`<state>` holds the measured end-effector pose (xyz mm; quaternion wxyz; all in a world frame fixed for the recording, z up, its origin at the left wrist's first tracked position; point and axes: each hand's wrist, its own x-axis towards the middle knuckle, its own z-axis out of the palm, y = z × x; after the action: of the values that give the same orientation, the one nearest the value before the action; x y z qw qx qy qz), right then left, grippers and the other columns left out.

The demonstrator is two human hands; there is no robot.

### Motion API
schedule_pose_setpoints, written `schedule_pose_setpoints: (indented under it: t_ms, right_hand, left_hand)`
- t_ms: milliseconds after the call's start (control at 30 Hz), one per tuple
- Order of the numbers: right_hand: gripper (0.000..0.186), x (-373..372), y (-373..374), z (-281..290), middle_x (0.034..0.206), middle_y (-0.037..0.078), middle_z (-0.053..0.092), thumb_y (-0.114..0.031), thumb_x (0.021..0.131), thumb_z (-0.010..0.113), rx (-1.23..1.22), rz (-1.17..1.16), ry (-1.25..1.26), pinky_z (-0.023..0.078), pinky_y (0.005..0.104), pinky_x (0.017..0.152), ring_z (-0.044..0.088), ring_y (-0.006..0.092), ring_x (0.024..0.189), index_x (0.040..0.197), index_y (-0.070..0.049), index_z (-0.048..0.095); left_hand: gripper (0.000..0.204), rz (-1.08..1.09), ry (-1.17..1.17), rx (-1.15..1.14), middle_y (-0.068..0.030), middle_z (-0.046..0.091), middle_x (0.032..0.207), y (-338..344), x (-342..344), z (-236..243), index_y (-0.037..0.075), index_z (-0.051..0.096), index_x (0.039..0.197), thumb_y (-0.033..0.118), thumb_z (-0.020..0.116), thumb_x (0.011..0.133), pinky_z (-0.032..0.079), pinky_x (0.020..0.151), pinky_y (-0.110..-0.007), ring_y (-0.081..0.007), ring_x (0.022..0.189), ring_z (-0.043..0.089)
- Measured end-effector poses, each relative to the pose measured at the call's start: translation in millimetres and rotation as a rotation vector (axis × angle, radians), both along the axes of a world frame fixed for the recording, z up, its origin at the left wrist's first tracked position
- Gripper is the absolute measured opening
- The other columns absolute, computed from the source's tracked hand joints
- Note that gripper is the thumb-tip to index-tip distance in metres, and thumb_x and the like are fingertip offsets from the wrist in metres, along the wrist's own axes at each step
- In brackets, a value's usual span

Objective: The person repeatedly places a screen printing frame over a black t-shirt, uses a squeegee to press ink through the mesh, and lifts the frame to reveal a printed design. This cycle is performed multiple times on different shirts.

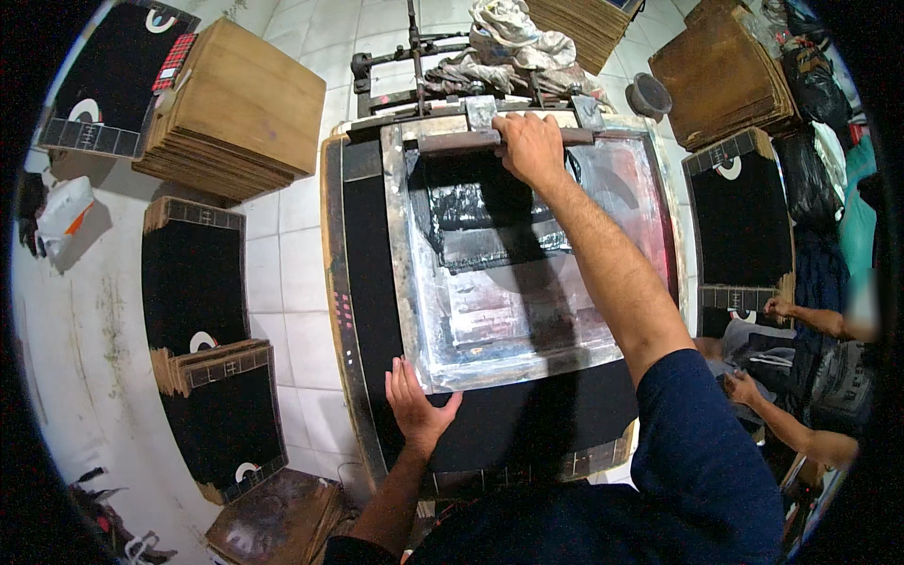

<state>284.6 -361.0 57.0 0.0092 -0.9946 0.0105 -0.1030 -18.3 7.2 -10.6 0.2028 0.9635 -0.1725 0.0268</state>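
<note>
A metal-edged screen frame (405, 245), streaked with pale residue and black ink, lies over a black-covered board (518, 424). Across the frame's far end is a brown squeegee bar (449, 139). My right hand (530, 151) has its fingers wrapped round this bar, with my forearm reaching over the screen and throwing a dark shadow. My left hand (418, 406) rests at the frame's near left corner, its fingers stretched out along the edge and the thumb apart. Metal clamps (480, 113) sit behind the bar.
Cardboard stacks (235, 104) and black boards with white motifs (193, 268) lie along the left and right. Crumpled cloths (504, 33) rest on metal bars behind the frame, beside a grey bucket (648, 95). At lower right, another person's hands (744, 386) are among grey and dark fabric.
</note>
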Motion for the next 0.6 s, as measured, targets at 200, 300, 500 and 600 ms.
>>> schedule_pose_setpoints:
  t_ms: [200, 300, 500, 600]
  right_hand:
    - [0.024, -67, 13, 11, 0.108, 0.007, 0.072, -0.012, 0.083, 0.072, 0.017, 0.013, 0.036, 0.048, 0.0482, 0.086, 0.069, 0.0286, 0.105, 0.107, -0.017, 0.071]
    - [0.025, -130, 30, 14, 0.106, 0.007, 0.070, -0.009, 0.082, 0.072, 0.056, -0.024, 0.143, 0.045, 0.0473, 0.087, 0.067, 0.0280, 0.106, 0.105, -0.016, 0.070]
    - [0.022, -161, 39, 7, 0.100, 0.005, 0.067, -0.007, 0.082, 0.071, 0.061, -0.006, -0.005, 0.043, 0.0444, 0.086, 0.064, 0.0255, 0.099, 0.103, -0.015, 0.068]
    - [0.023, -157, 34, 5, 0.104, 0.005, 0.067, -0.007, 0.083, 0.071, 0.079, 0.000, 0.039, 0.043, 0.0450, 0.087, 0.064, 0.0257, 0.103, 0.105, -0.013, 0.068]
  left_hand:
    - [0.120, 0.020, 0.001, -0.047, -0.0307, 0.037, 0.160, -2, 0, 0, -0.007, 0.026, 0.159, 0.043, 0.090, 0.072, 0.026, 0.124, -0.060, -0.0448, 0.150, 0.036]
    - [0.116, 0.026, -0.025, -0.044, -0.0318, 0.041, 0.155, -4, 1, 3, -0.009, 0.029, 0.157, 0.044, 0.090, 0.074, 0.029, 0.122, -0.061, -0.0430, 0.149, 0.039]
    - [0.121, 0.030, 0.010, -0.156, -0.0319, 0.038, 0.159, -4, 3, 11, -0.007, 0.024, 0.160, 0.039, 0.093, 0.073, 0.025, 0.125, -0.060, -0.0428, 0.151, 0.037]
    - [0.125, 0.107, 0.145, -0.364, -0.0320, 0.037, 0.161, -11, 8, 13, -0.004, 0.019, 0.163, 0.032, 0.095, 0.072, 0.021, 0.127, -0.059, -0.0417, 0.152, 0.037]
